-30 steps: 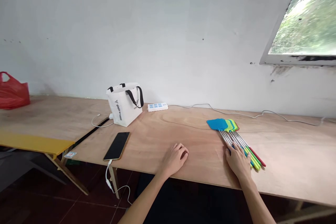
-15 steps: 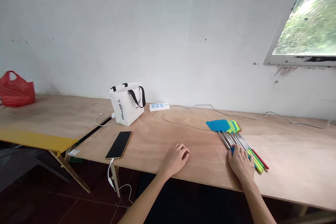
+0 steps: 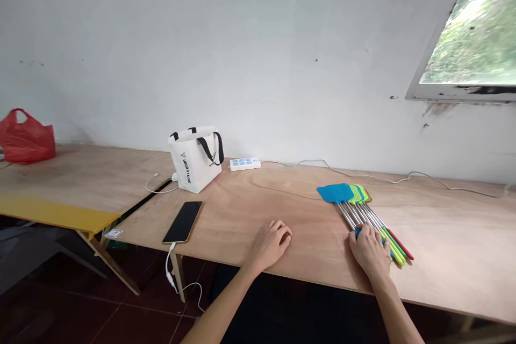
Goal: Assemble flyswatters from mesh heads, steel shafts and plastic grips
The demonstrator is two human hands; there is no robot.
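Note:
My left hand [image 3: 273, 242] rests on the wooden table with its fingers curled in and nothing visible in it. To the right, my right hand [image 3: 370, 250] lies over the handles of a bundle of fly swatters [image 3: 360, 214], its fingers bent round the blue ones. The swatters lie side by side, with metal shafts. Their blue, yellow-green and red heads overlap, pointing away from me. Green, yellow-green and red handle ends stick out to the right of my hand. My palm and fingers hide part of the blue handles.
A white bag [image 3: 195, 164] with black handles stands on the table [image 3: 298, 209] near the wall. Beside it lies a white power strip [image 3: 245, 164] with a trailing cable. A phone [image 3: 183, 222] on a charging cable is nearer me. A red plastic bag [image 3: 27, 138] is far left.

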